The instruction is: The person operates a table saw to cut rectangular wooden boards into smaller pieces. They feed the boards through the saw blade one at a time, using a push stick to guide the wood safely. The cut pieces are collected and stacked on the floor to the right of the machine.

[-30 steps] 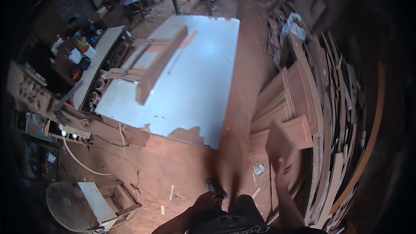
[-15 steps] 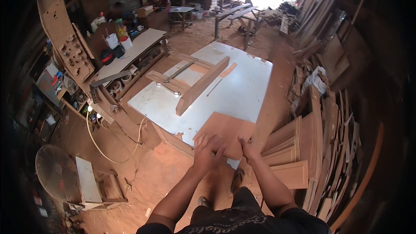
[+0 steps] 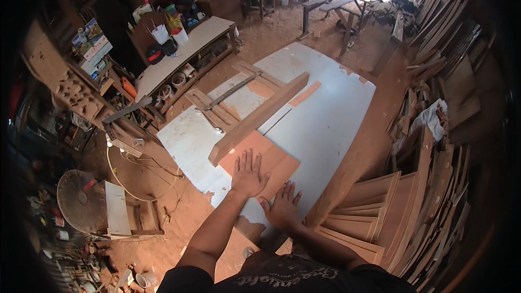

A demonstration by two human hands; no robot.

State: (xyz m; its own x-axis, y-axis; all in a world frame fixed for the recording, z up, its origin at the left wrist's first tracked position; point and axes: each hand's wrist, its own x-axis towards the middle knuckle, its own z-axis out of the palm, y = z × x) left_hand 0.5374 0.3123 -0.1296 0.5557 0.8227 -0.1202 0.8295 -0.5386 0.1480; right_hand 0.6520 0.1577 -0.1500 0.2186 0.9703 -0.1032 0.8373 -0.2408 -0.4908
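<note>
A flat reddish-brown wooden panel (image 3: pixel 277 160) lies on the worn white tabletop (image 3: pixel 336 114). My left hand (image 3: pixel 249 176) rests flat on the panel's left part, fingers spread. At the panel's near edge my right hand (image 3: pixel 282 207) lies open, its fingers stretched out and thumb apart; whether it touches the panel I cannot tell. The panel's far left side meets a long thick wooden beam (image 3: pixel 266 114). Behind the beam are wooden slats (image 3: pixel 214 109) with a metal bar clamp (image 3: pixel 233 92) across them. A thin dark rod (image 3: pixel 279 121) and a narrow wood strip (image 3: pixel 305 93) lie beyond the panel.
Framed wooden panels (image 3: pixel 369 206) and stacked boards lean at the right. A long bench (image 3: pixel 192 49) with buckets stands at the back left. A fan (image 3: pixel 81 201) and a looped yellow cable (image 3: pixel 116 176) are at the left. People work in the background.
The panel has moved away from the table's near edge and turned, up to the beam. Both hands have gone from gripping its edges to lying open. The view has shifted.
</note>
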